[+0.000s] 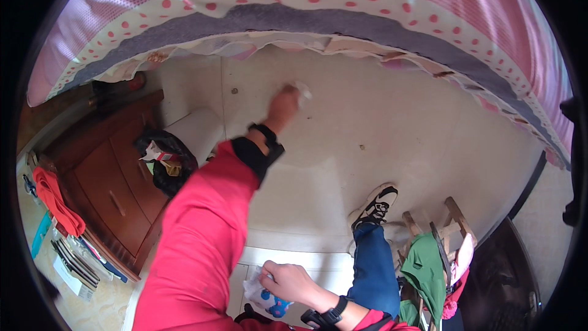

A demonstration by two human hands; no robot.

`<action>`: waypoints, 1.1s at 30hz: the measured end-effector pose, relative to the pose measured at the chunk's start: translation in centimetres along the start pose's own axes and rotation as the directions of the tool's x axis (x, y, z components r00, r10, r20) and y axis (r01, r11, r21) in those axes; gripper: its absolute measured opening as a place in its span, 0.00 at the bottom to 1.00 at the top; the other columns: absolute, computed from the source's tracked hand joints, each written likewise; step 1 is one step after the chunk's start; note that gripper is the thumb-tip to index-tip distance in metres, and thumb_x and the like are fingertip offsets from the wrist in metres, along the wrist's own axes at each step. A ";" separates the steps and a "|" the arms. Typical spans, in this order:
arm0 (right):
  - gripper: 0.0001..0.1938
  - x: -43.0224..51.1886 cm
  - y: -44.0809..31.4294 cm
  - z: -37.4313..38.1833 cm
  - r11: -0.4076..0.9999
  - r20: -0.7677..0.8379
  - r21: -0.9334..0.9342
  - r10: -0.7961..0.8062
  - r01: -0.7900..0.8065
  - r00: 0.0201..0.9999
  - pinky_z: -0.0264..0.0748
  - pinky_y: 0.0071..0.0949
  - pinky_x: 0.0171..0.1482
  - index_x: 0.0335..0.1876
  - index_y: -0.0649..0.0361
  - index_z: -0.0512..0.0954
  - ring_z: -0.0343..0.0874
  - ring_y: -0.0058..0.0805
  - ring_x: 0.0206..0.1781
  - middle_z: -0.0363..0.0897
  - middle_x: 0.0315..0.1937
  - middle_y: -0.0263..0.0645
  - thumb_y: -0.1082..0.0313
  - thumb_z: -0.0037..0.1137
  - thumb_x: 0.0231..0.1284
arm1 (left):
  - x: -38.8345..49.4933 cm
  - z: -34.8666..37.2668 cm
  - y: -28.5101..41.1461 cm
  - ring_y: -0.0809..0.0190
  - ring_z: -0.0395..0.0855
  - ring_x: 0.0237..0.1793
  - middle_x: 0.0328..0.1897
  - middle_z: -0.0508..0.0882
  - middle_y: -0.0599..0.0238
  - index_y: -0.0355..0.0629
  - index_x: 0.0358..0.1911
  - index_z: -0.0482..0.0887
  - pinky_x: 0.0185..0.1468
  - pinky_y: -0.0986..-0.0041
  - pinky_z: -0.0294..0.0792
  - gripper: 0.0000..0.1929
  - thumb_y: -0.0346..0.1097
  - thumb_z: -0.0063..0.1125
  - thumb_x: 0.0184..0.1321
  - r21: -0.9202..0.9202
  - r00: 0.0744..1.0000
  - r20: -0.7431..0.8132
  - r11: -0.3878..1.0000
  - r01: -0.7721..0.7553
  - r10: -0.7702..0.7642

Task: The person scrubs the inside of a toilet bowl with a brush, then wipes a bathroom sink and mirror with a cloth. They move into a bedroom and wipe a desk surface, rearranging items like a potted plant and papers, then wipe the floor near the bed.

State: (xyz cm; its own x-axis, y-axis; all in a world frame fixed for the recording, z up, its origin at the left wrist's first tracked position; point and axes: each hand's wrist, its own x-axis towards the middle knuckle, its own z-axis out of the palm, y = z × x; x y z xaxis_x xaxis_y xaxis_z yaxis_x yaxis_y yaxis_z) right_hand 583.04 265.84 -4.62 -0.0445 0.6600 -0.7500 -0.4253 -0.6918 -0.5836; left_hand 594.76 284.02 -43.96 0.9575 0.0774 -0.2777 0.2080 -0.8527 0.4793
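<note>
My left hand (285, 103) is stretched out over the pale floor near the bed's hanging cover, closed on a small whitish, crumpled thing (303, 94), blurred, perhaps a tissue. Close to my body, my right hand (291, 281) grips a clear plastic package (257, 292) with blue and pink printing. A few small dark specks (362, 147) lie on the floor (390, 115).
A wooden cabinet (112, 184) stands left, beside a bin lined with a black bag (167, 184). A bed cover (321, 14) hangs across the top. My shoe (379, 202) is near a wooden stool (452, 216) draped with green cloth (425, 257).
</note>
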 end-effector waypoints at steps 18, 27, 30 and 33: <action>0.13 -2.2 3.6 3.0 0.984 -0.007 -0.126 -0.129 0.127 0.992 0.77 0.46 0.35 0.30 0.62 0.76 0.81 0.51 0.29 0.79 0.21 0.49 0.60 0.46 0.58 | -25.1 9.3 -7.1 0.59 0.78 0.27 0.27 0.81 0.65 0.40 0.36 0.79 0.32 0.66 0.71 0.06 0.26 0.55 0.54 -0.538 0.335 -0.117 0.344 0.770 -0.935; 0.09 -3.2 5.5 3.1 0.854 -0.158 -0.360 -0.453 0.376 0.877 0.77 0.40 0.26 0.20 0.58 0.77 0.81 0.46 0.26 0.79 0.22 0.43 0.61 0.54 0.43 | -6.1 4.7 15.0 0.48 0.80 0.30 0.29 0.80 0.56 0.44 0.33 0.78 0.37 0.62 0.72 0.03 0.28 0.55 0.56 -0.553 0.870 -0.191 0.782 0.287 -0.455; 0.11 -4.4 3.6 1.3 0.960 -0.094 -0.187 -0.227 0.206 0.969 0.79 0.45 0.33 0.24 0.60 0.78 0.81 0.51 0.30 0.81 0.25 0.48 0.60 0.51 0.51 | -4.5 2.3 10.8 0.44 0.79 0.35 0.31 0.79 0.54 0.42 0.35 0.77 0.38 0.57 0.71 0.05 0.25 0.52 0.56 -0.356 0.824 -0.399 0.896 0.264 -0.402; 0.15 -4.7 3.7 1.1 0.986 -0.024 -0.078 -0.147 0.145 0.989 0.78 0.47 0.39 0.28 0.63 0.79 0.82 0.53 0.32 0.81 0.28 0.52 0.57 0.49 0.56 | -2.9 2.6 9.7 0.42 0.79 0.37 0.34 0.81 0.51 0.41 0.35 0.77 0.39 0.55 0.71 0.05 0.25 0.53 0.56 -0.310 0.786 -0.239 0.811 0.495 -0.571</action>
State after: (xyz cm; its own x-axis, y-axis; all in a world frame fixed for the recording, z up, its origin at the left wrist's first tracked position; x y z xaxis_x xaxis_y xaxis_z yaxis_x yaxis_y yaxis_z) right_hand 580.70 260.52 -2.88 0.0407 0.7472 -0.6634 -0.3554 -0.6097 -0.7085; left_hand 593.49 274.13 -40.68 0.6812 0.6708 -0.2931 0.7050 -0.4932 0.5096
